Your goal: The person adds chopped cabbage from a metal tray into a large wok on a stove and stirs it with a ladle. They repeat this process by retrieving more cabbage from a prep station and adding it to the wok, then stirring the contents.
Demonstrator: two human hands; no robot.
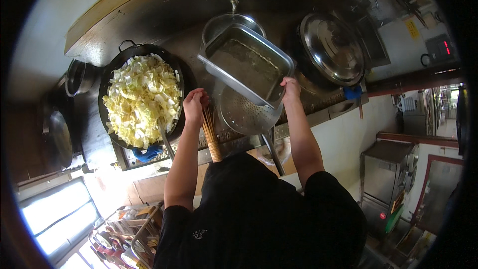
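My right hand (291, 89) grips the near right corner of a deep rectangular stainless steel pan (239, 87). The pan is tilted over a perforated strainer ladle (248, 116) and overlaps a round metal basin (214, 26) behind it. Its inside looks wet; I cannot tell how much liquid it holds. My left hand (195, 104), fingers curled, is beside the bristle tips of a bamboo wok brush (211, 138); whether it touches them is unclear. To its left, chopped cabbage (143, 97) heaps up in a wok (102, 89), with a metal utensil handle (166, 144) sticking out.
A tap (233, 0) stands above the basin. A domed steel lid (332, 48) covers a vessel at right. Blue cloths (147, 154) wrap the wok's near handle and another handle at right. A metal pot (79, 78) sits far left, and a loaded rack (123, 235) stands behind me.
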